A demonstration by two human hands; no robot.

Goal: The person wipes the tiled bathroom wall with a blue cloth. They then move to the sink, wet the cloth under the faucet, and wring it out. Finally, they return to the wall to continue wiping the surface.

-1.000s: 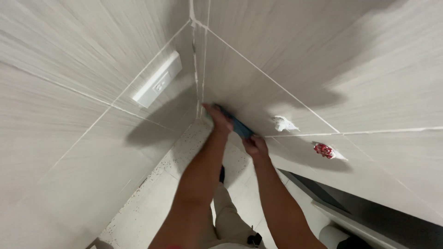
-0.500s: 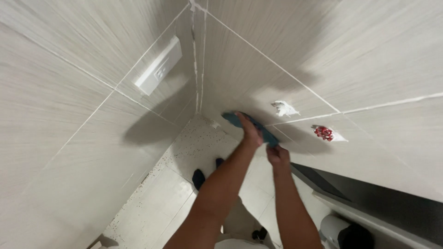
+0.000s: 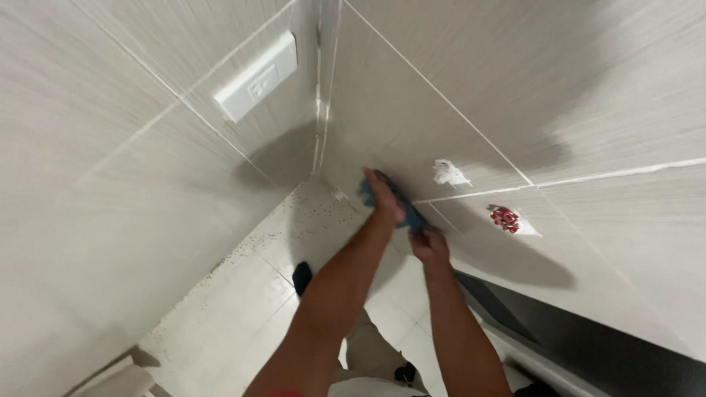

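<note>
My left hand [image 3: 384, 197] presses a blue cloth [image 3: 409, 215] flat against a grey wall tile [image 3: 397, 110], low down next to the room's corner. My right hand [image 3: 430, 246] grips the cloth's lower end just below and to the right, also against the wall. Most of the cloth is hidden under my left hand; a blue edge shows on either side of it. A rough white patch [image 3: 448, 174] sits on the tile a short way right of my left hand.
A white wall plate [image 3: 257, 77] is on the left wall near the corner seam [image 3: 318, 140]. A red-and-white patch [image 3: 505, 218] marks the right wall. A dark band [image 3: 588, 345] runs along the lower right. Below are the speckled floor [image 3: 243, 309] and my dark shoe [image 3: 301, 276].
Both hands and the cloth slid right along the wall toward the white patch, then a little back left. The view has tilted so the wall plate sits higher.
</note>
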